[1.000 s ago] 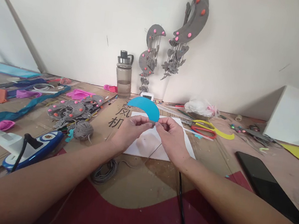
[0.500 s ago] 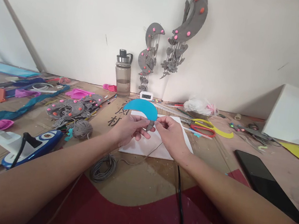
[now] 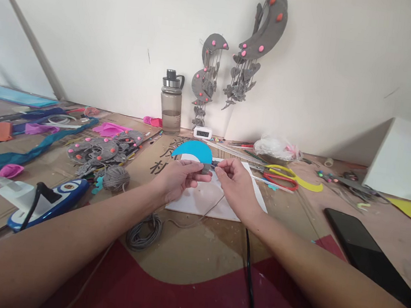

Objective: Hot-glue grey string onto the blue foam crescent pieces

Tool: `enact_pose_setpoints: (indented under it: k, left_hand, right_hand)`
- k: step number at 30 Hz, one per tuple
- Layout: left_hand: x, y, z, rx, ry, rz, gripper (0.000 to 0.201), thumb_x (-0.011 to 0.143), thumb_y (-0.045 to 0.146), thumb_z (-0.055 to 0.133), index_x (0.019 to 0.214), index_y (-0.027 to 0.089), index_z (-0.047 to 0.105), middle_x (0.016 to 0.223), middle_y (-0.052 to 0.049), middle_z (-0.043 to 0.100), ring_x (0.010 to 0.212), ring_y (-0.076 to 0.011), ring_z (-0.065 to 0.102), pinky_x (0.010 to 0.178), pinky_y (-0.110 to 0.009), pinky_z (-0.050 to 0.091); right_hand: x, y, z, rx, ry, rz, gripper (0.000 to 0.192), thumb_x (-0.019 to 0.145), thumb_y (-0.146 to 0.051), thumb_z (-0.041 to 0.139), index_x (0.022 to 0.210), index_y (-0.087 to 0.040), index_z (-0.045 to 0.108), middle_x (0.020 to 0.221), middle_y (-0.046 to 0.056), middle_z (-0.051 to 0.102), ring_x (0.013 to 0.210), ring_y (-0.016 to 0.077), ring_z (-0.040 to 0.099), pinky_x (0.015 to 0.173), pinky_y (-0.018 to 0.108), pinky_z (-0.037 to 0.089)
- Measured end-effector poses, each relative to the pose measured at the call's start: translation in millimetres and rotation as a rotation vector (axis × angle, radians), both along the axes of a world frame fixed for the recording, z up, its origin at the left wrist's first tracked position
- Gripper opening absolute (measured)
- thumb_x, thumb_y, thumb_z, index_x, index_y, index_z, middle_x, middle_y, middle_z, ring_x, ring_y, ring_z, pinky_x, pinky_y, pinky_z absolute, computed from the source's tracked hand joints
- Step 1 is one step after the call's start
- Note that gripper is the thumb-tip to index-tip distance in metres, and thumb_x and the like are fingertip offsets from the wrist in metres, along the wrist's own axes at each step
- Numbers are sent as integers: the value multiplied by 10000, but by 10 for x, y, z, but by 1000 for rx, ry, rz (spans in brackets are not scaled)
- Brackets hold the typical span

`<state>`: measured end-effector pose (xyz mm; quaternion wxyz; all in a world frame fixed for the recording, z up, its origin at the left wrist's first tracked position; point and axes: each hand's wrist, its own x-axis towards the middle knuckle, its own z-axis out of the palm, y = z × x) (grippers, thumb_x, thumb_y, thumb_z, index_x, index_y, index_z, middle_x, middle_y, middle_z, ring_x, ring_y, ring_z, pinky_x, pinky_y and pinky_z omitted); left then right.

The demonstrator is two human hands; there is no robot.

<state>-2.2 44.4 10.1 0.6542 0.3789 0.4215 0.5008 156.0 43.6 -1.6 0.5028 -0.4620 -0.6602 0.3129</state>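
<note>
A blue crescent-shaped piece [image 3: 195, 150] is pinched between the thumb and fingers of my left hand [image 3: 180, 178]. Grey yarn [image 3: 205, 168] covers its lower right tip. Close against that tip, my right hand [image 3: 237, 185] has thumb and forefinger pressed together on the yarn. A strand drops from this hand across a white sheet [image 3: 206, 205] towards a loose coil of grey yarn [image 3: 143, 234] on the cardboard. The exact pinch point of the right fingers is partly hidden.
Left of my hands lie a yarn ball [image 3: 116, 179], grey-wrapped crescents with pink dots [image 3: 104, 151] and a blue power strip [image 3: 51, 202]. A bottle [image 3: 171, 105] and small digital clock [image 3: 202, 133] stand behind. Scissors [image 3: 281, 176] and a phone [image 3: 372, 259] lie to the right.
The crescent has turned, so its wrapped tip now points more to the right than down. My right hand has drawn slightly away from it to the right. The whole view has shifted a little.
</note>
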Motion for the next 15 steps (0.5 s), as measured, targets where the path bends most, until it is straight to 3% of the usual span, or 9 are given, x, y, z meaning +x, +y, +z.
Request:
enact_pose_setpoints:
  k: [8, 15]
  left_hand:
    - [-20, 4, -65, 124, 19, 30, 136, 775, 200, 633, 690, 98, 605, 644, -74, 667, 418, -44, 519, 300, -122, 225]
    - [-13, -2, -67, 110, 4, 76, 127, 827, 178, 569, 731, 100, 590, 575, -23, 602, 455, -41, 538, 327, -112, 241]
  right_hand:
    - [-23, -71, 31, 74, -140, 17, 84, 820, -286, 529, 871, -224, 502, 735, -24, 517, 672, 138, 488, 645, 293, 396]
    - [-19, -105, 10, 337, -367, 65, 103, 880, -191, 456, 898, -207, 556, 864, 37, 580, 790, 161, 528, 712, 300, 420]
